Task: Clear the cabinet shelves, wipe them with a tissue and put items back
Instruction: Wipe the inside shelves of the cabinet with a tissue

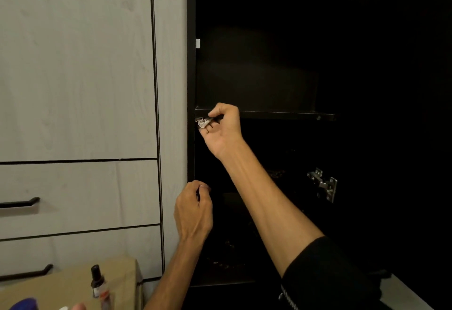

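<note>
Tissue (203, 122), one crumpled piece, pinched by the raised right hand (223, 127) under one shelf (281, 114); left hand (193, 208) curled, contents unclear.

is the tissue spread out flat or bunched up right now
Bunched up. The tissue shows as a small crumpled wad pinched in the right hand, at the left end of the shelf edge.

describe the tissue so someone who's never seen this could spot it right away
Find the open black cabinet beside the pale wood-grain doors. At the left end of its middle shelf, the right hand pinches a crumpled tissue. It is the only white, wrinkled thing against the dark interior.
</note>
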